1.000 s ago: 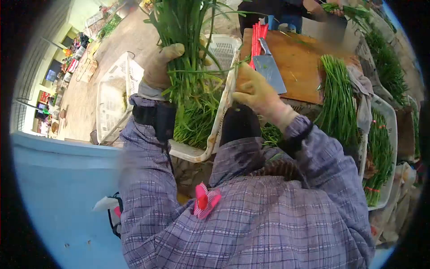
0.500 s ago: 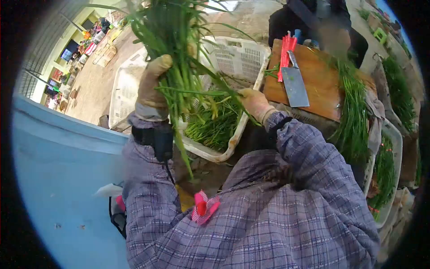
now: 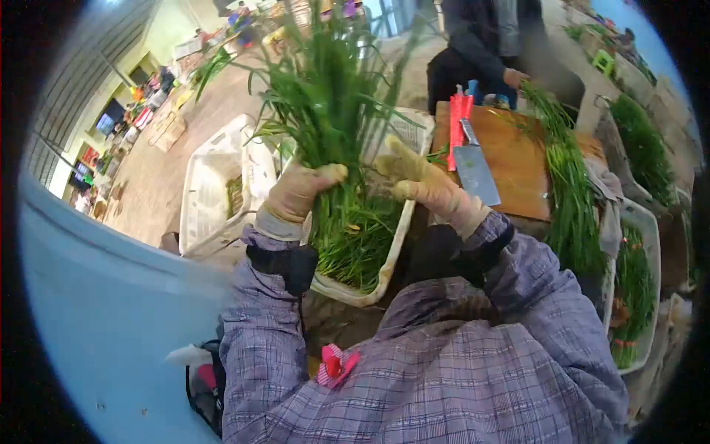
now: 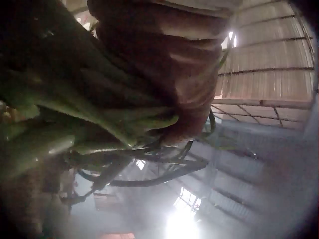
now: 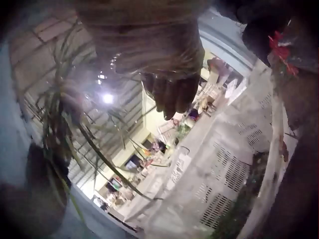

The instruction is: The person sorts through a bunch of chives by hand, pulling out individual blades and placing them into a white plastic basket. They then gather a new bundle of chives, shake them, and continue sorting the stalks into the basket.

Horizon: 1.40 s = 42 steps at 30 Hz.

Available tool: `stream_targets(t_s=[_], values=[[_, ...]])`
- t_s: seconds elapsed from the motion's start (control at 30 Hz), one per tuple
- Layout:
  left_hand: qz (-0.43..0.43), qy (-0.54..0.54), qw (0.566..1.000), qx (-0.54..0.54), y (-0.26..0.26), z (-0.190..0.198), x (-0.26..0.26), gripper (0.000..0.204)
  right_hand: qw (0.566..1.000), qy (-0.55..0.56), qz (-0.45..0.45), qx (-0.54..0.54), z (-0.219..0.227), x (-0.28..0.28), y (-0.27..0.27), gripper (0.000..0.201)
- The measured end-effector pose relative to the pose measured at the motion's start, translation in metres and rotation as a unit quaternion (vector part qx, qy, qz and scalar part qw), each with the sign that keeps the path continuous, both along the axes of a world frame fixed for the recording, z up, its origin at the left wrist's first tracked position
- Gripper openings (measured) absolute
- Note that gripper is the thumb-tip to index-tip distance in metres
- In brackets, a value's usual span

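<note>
My gloved left hand grips a thick bunch of long green chives by its lower stalks and holds it upright over a white plastic crate. More cut greens lie in that crate. My gloved right hand is just right of the bunch with its fingers spread, at the stalks' side. In the left wrist view, the glove wraps the green stalks up close. The right wrist view has the right hand's fingers hanging straight and holding nothing, with the chive leaves to the left.
A wooden cutting board to the right carries a cleaver and red ties. Chive bundles lie along its right side and in a crate. Another white crate stands left. A seated person works beyond the board.
The left hand has brought the bunch lower and nearer the middle, upright over the crate. The right hand has left the crate's edge and come up beside the stalks.
</note>
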<state>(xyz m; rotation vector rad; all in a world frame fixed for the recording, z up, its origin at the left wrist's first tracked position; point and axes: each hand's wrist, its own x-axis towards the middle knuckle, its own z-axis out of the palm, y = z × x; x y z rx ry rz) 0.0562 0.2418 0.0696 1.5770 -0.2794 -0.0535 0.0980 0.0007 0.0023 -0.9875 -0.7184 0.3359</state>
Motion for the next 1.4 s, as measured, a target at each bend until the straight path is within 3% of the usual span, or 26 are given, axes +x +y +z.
stream_targets(t_s=[0.07,0.1,0.13,0.17,0.2,0.23,0.27,0.33,0.43,0.53,0.57,0.6,0.67,0.73,0.87,0.97,1.07,1.17,1.2,1.27,1.3,1.33,1.4], values=[[0.027,-0.029,0.989,0.140,-0.044,-0.002,0.006,0.054,0.997,-0.038,0.060,-0.013,0.007,0.003,-0.009,0.061],[-0.013,-0.092,0.978,0.188,-0.064,0.000,0.004,0.060,0.999,-0.040,-0.009,-0.023,0.012,-0.007,-0.008,0.060],[-0.059,-0.082,0.980,0.169,-0.081,-0.012,0.010,0.065,0.999,-0.036,-0.022,-0.025,0.002,-0.010,-0.008,0.060],[-0.063,-0.132,0.920,0.363,-0.085,-0.040,0.027,0.070,0.994,0.066,-0.058,0.064,-0.015,-0.009,-0.008,0.055],[-0.064,-0.180,0.820,0.540,-0.090,-0.063,0.041,0.074,0.970,0.165,-0.094,0.154,-0.025,-0.011,-0.012,0.051],[-0.014,-0.126,0.864,0.487,-0.121,-0.038,0.022,0.051,0.955,0.212,-0.105,0.180,-0.026,-0.014,-0.021,0.041],[-0.014,-0.092,0.808,0.582,-0.149,-0.014,0.010,0.054,0.952,0.214,-0.117,0.184,-0.025,-0.014,-0.031,0.041],[-0.039,-0.137,0.776,0.615,-0.173,-0.024,0.012,0.066,0.910,0.289,-0.136,0.265,-0.023,-0.015,-0.053,0.035],[-0.059,-0.195,0.773,0.601,-0.210,-0.032,0.017,0.080,0.894,0.317,-0.161,0.273,-0.018,-0.017,-0.087,0.036],[-0.076,-0.161,0.781,0.599,-0.241,-0.024,0.008,0.087,0.900,0.324,-0.168,0.237,0.002,-0.025,-0.134,0.027],[-0.131,-0.201,0.870,0.430,-0.241,-0.026,0.014,0.099,0.895,0.310,-0.219,0.235,0.006,-0.022,-0.147,0.026],[-0.180,-0.231,0.925,0.243,-0.237,-0.027,0.023,0.112,0.887,0.294,-0.269,0.232,0.006,-0.018,-0.161,0.024],[-0.261,-0.057,0.952,0.147,-0.224,-0.022,0.033,0.116,0.892,0.260,-0.276,0.246,0.003,-0.008,-0.199,0.023],[-0.223,-0.052,0.967,0.109,-0.207,-0.022,0.042,0.111,0.892,0.227,-0.241,0.309,0.005,-0.011,-0.231,0.021],[-0.146,-0.073,0.987,0.000,-0.184,-0.048,0.043,0.097,0.891,0.151,-0.323,0.282,0.016,-0.030,-0.275,0.021],[-0.146,-0.038,0.988,-0.021,-0.198,-0.087,0.033,0.084,0.882,0.130,-0.362,0.272,0.023,-0.048,-0.287,0.023],[-0.185,-0.002,0.981,-0.062,-0.215,-0.096,0.025,0.077,0.862,0.162,-0.388,0.285,0.019,-0.057,-0.301,0.023],[-0.181,0.032,0.979,-0.092,-0.232,-0.093,0.034,0.084,0.896,0.145,-0.351,0.232,0.030,-0.058,-0.308,0.023],[-0.187,0.031,0.977,-0.096,-0.241,-0.090,0.039,0.084,0.895,0.141,-0.356,0.229,0.040,-0.060,-0.305,0.023],[-0.201,-0.084,0.975,-0.033,-0.261,-0.080,0.060,0.093,0.878,0.202,-0.417,0.124,0.066,-0.059,-0.288,0.020],[-0.220,-0.087,0.971,-0.030,-0.274,-0.066,0.066,0.110,0.884,0.114,-0.443,0.098,0.066,-0.050,-0.284,0.020],[-0.222,-0.092,0.970,-0.034,-0.287,-0.055,0.073,0.110,0.884,0.107,-0.445,0.095,0.066,-0.039,-0.281,0.020],[-0.201,-0.189,0.960,0.053,-0.312,-0.042,0.090,0.124,0.857,-0.040,-0.513,-0.035,0.064,-0.011,-0.282,0.024]])
